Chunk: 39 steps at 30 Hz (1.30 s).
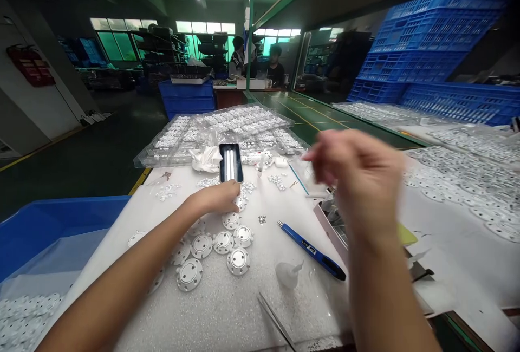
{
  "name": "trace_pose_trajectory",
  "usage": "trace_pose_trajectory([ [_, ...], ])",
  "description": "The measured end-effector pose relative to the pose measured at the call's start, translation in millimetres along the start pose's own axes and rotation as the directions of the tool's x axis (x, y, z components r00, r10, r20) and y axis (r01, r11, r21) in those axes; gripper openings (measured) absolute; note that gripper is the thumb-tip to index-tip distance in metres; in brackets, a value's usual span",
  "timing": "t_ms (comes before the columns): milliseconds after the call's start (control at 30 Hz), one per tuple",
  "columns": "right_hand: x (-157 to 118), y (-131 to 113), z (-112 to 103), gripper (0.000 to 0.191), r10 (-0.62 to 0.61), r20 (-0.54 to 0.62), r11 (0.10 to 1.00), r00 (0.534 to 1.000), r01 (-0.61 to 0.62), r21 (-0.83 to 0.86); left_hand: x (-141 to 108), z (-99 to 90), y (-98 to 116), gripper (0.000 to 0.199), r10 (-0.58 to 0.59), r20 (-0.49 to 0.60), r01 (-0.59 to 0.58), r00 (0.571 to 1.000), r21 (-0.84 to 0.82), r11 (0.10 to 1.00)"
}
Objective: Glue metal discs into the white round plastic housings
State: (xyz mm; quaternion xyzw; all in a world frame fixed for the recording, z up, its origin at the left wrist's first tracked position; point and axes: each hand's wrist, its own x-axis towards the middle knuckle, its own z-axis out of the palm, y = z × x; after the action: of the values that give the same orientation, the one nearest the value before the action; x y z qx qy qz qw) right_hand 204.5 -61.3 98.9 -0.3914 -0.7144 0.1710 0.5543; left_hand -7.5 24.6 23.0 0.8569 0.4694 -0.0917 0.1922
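My left hand (221,197) reaches across the table, its thumb and fingers around the edge of a white round disc (240,203) with small dark holes; its fingertips are partly hidden. Several similar discs (238,261) lie below it, some partly behind my left forearm. My right hand (357,178) is raised at the right, its curled fingers smeared by motion, so I cannot tell what they hold. Below and left of it lie a blue pen-shaped electric screwdriver (311,249), a small translucent squeeze bottle (288,273), metal tweezers (276,319) and a small pile of screws (262,220).
A phone (231,163) stands just beyond my left hand, near crumpled plastic (206,158) and small white parts (277,182). Clear trays (182,135) of white parts fill the far end. Blue crates (426,43) stack at right; a blue bin (60,216) stands left. Two people (276,67) are in the background.
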Motion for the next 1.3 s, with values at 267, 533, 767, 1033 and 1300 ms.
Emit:
trace_pose_trajectory([
  [267, 11, 77, 70, 0.014, 0.216, 0.472, 0.974, 0.855, -0.22, -0.048, 6, 2.9, -1, 0.03, 0.037, -0.017, -0.038, 0.999, -0.053, 0.998],
  [533, -14, 104, 79, 0.042, 0.385, 0.464, 0.902, 0.798, -0.432, -0.004, -6, -9.9, -1, 0.039, 0.062, -0.105, -0.076, 0.993, -0.132, 0.988],
  [767, -12, 92, 88, 0.036, 0.383, 0.485, 0.773, 0.786, -0.56, 0.297, -41, -59.8, -1, 0.037, 0.116, -0.128, -0.142, 0.985, -0.218, 0.965],
  [1033, -8, 90, 83, 0.04, 0.448, 0.405, 0.584, 0.797, -0.604, 0.542, -75, -60.2, -81, 0.043, -0.278, -0.311, 0.2, 0.909, -0.261, 0.944],
  [1300, -10, 74, 83, 0.051, 0.487, 0.514, 0.337, 0.706, -0.695, 0.636, -63, 12.6, -123, 0.026, -0.385, -0.422, 0.321, 0.821, -0.217, 0.922],
])
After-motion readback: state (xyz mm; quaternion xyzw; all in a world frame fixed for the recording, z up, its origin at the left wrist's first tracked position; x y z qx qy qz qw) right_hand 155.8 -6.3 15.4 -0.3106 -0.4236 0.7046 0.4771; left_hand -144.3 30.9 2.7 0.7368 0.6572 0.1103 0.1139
